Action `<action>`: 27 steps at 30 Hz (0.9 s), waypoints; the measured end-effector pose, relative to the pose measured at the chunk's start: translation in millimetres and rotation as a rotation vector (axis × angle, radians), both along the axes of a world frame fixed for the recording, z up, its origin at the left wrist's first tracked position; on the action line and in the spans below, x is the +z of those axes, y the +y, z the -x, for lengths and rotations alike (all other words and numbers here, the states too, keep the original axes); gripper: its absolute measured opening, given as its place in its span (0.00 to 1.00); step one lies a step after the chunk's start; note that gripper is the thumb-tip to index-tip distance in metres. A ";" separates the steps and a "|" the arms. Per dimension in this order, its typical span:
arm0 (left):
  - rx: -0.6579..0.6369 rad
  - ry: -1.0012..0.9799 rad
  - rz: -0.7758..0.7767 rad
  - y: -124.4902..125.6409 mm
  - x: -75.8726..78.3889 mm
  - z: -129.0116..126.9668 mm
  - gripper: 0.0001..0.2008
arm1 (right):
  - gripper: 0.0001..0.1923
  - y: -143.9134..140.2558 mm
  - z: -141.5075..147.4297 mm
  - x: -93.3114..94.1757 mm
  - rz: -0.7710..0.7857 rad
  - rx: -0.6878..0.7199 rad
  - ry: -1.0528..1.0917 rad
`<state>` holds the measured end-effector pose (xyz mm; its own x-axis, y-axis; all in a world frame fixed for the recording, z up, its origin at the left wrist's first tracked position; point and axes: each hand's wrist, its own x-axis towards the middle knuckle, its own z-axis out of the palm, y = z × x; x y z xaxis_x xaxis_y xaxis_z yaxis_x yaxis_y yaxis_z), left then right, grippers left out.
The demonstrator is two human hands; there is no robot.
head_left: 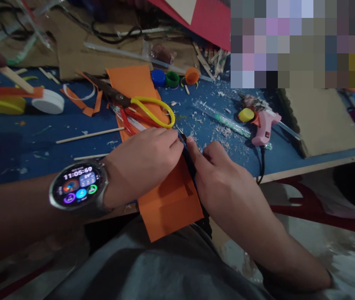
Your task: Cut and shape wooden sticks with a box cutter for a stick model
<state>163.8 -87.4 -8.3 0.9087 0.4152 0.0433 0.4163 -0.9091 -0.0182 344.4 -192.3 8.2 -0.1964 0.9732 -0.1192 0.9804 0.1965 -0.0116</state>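
The orange paper (168, 200) lay at the near edge of the blue table (24, 150), its lower part hanging over the edge toward the person's lap. A thin dark strip (190, 164) ran along the paper's right side; what it was could not be told. The left hand (143, 166) rested on the paper with its fingers curled down, thumb and fingertips pinched at the top of the strip. The right hand (224, 179) met it from the other side, forefinger stretched out and touching the same spot, the other fingers folded under. Both hands seemed to nip the strip between them, though the grip itself was hidden by the knuckles. A watch (79, 185) sat on the left wrist.

Just beyond the hands lay scissors (133, 104) with yellow handles, on a second orange sheet (130, 81). To the right of them a clear tube (221, 118) lay among pale shavings, and near it a pink glue gun (263, 125) with a yellow cap (246, 114) just beside it. Farther back stood three bottle caps in a row: blue (158, 77), green (172, 79) and orange (191, 76). A wooden stick (90, 135) lay to the left of the hands, and a white lid (48, 102) farther left still. Cardboard (321, 121) covered the table's right end.
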 end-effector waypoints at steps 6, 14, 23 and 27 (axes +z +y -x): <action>0.019 0.030 0.015 -1.4 1.5 -0.3 0.13 | 0.38 0.0 -2.0 5.9 0.130 0.038 -0.001; 0.034 0.068 -0.017 1.7 -0.1 2.8 0.17 | 0.37 12.5 2.2 -0.2 0.050 -0.013 -0.012; -0.038 -0.006 -0.109 -1.5 -1.6 3.1 0.14 | 0.39 1.1 -2.0 8.3 0.152 0.022 -0.029; -0.066 -0.049 -0.173 -3.5 -2.1 3.2 0.13 | 0.39 3.5 -1.2 5.3 0.131 0.022 -0.021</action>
<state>160.6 -90.9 -10.4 0.9288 0.3374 0.1535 0.3601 -0.9194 -0.1584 345.6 -188.8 13.5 -0.2136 0.9446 -0.2494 0.9762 0.2160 -0.0180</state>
